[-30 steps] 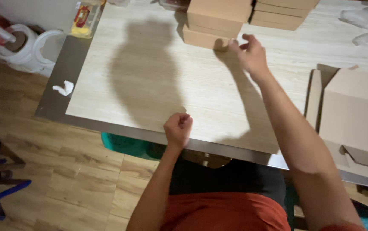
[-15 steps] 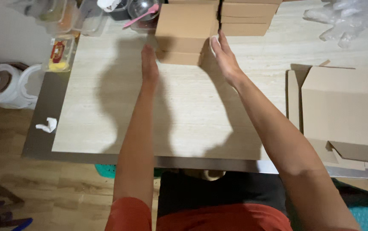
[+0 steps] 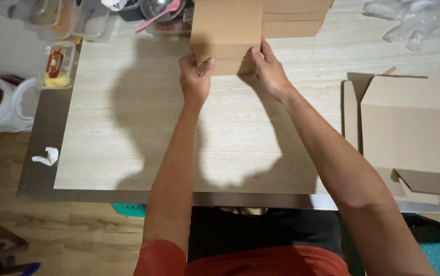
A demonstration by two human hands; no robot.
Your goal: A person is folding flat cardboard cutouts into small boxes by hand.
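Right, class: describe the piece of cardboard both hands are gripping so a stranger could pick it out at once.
Start at the pale wood-grain table and go to its far edge, where flat brown cardboard is stacked. The flat cardboard piece lies at the stack's near left corner, pinched by the left hand and right hand. Unlike the larger folded box on the right, it is the only one held.

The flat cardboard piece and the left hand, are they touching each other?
Touching. The head view shows the left hand gripping the cardboard piece's lower left corner, thumb over its edge; the right hand holds the other side.
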